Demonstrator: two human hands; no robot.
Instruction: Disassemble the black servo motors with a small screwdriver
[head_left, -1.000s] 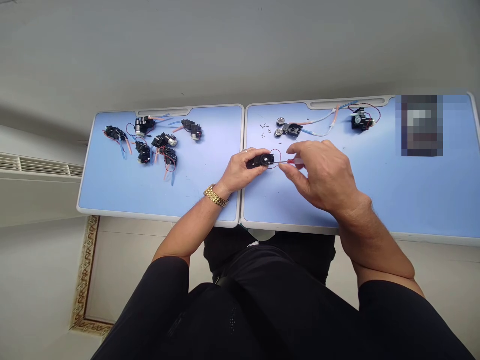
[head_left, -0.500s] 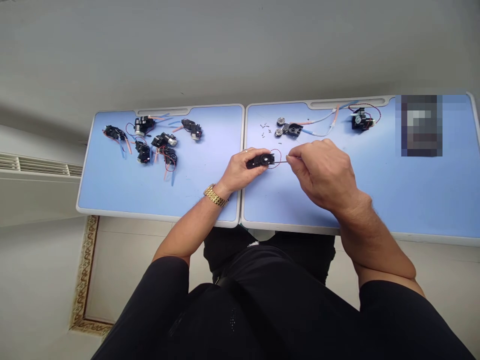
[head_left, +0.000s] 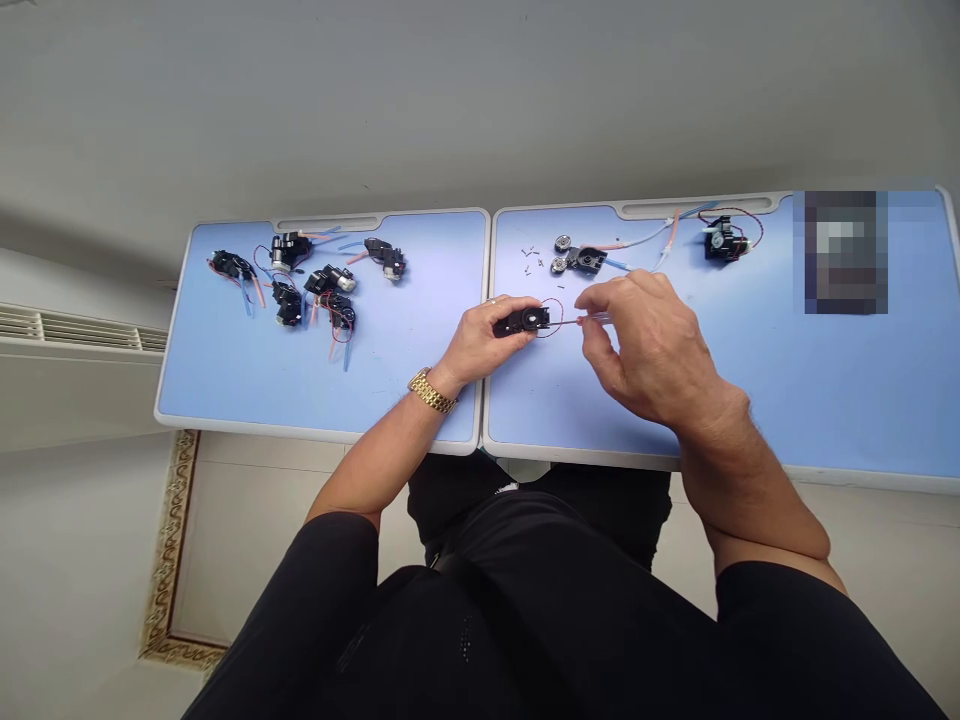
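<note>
A matte grey expanse lies beyond the surface [head_left: 637, 405], two smooth pale-blue panels with rounded, light-grey rims meeting at a seam. Just right of that seam, toward the middle, is a small black plastic gear housing [head_left: 517, 322], boxy with a round raised boss, a thin red wire [head_left: 561, 308] looping from it. The left grip [head_left: 484, 338] is closed around it, thumb and fingers pinching its near and far sides. The right grip [head_left: 649, 345] loosely holds a screwdriver [head_left: 564, 322] by its glossy, translucent handle, forefinger and thumb slightly parted; the slim metal shaft reaches the housing's right end. Farther back lie tiny dark screws [head_left: 529, 254] and an opened black casing [head_left: 589, 261] beside two round, shiny metal discs [head_left: 561, 243]. A black motor assembly [head_left: 721, 242] sits far right; similar black units [head_left: 330, 280], with flexible blue and orange tubes, cluster on the left panel.
</note>
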